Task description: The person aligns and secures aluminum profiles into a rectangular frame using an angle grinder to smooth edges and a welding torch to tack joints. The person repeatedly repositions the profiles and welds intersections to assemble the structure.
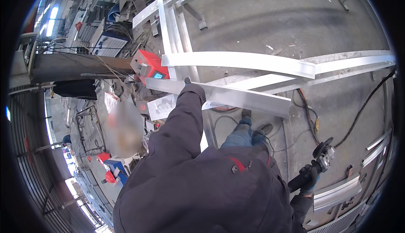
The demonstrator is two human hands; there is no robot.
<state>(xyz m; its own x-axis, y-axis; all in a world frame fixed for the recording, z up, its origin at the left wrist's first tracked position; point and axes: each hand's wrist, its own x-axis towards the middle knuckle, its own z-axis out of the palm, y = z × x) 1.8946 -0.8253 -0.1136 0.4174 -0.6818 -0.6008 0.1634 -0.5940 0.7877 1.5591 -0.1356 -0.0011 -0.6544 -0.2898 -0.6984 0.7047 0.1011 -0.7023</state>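
My left hand (187, 81), mostly hidden by its dark sleeve, grips the upper edge of a flat silver metal bar (244, 96) left of its middle. One dark gloved digit shows over that edge; the other fingers are hidden. The bar slants across in front of me, its right end nearer my feet. Out to the right, my right hand (311, 181), in a dark and blue glove, is wrapped around the black body of an angle grinder (300, 180). The grinder's head and disc (323, 148) point up and away from my body.
Another silver bar (236, 61) lies across the metal frame (177, 35) ahead. A red machine with a lit display (148, 65) stands left of it. A black cable (358, 113) runs along the right, near metal profiles (337, 193) on the floor.
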